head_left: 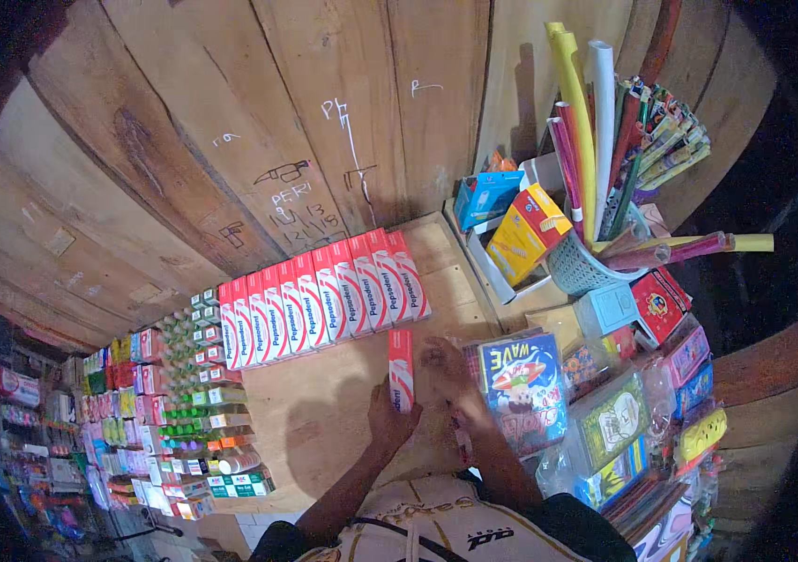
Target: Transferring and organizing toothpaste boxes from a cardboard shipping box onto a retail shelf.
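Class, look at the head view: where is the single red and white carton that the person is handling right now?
The red and white carton stands on the wooden shelf near centre, between the left hand and right hand, just below the row of matching cartons.

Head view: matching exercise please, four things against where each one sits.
Things:
1. single red-and-white carton
2. row of red-and-white cartons
3. grey plastic basket
4. colourful picture packet

Places:
A. upright at far right, full of long rolled tubes
B. between the left hand and right hand
C. leaning along the plank wall
D. just right of the hands

Pairs: 1-B, 2-C, 3-A, 4-D
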A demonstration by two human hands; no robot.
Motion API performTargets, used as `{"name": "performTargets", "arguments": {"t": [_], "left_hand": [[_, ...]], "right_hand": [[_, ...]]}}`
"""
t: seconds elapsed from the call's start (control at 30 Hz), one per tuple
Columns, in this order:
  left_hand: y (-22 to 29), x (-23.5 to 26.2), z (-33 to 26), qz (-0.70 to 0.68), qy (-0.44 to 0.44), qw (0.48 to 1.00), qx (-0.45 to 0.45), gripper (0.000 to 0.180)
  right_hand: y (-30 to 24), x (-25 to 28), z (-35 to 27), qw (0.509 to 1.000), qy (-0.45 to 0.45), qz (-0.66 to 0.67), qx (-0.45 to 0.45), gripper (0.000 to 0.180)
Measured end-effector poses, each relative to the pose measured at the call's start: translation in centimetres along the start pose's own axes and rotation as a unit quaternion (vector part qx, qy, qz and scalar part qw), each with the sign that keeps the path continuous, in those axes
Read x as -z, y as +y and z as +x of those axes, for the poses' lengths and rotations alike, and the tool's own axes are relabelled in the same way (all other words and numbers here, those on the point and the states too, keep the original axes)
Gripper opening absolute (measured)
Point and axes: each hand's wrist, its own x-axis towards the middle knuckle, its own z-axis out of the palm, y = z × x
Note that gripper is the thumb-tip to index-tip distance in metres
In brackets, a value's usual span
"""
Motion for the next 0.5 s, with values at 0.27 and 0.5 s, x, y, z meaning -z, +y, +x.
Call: {"name": "performTargets", "arguments": {"t": [0.27, 0.5], "left_hand": [[4.8, -1.7, 9.0, -0.091, 0.045, 0.994, -0.043, 0.059], [0.9, -6.4, 11.2, -0.412, -0.193, 0.857, 0.240, 0.041]], "right_hand": [[-2.3, 0.9, 5.0, 0.997, -0.007, 0.021, -0.069, 0.051], [4.9, 3.2, 15.1, 0.990, 0.021, 0.065, -0.125, 0.046]]}}
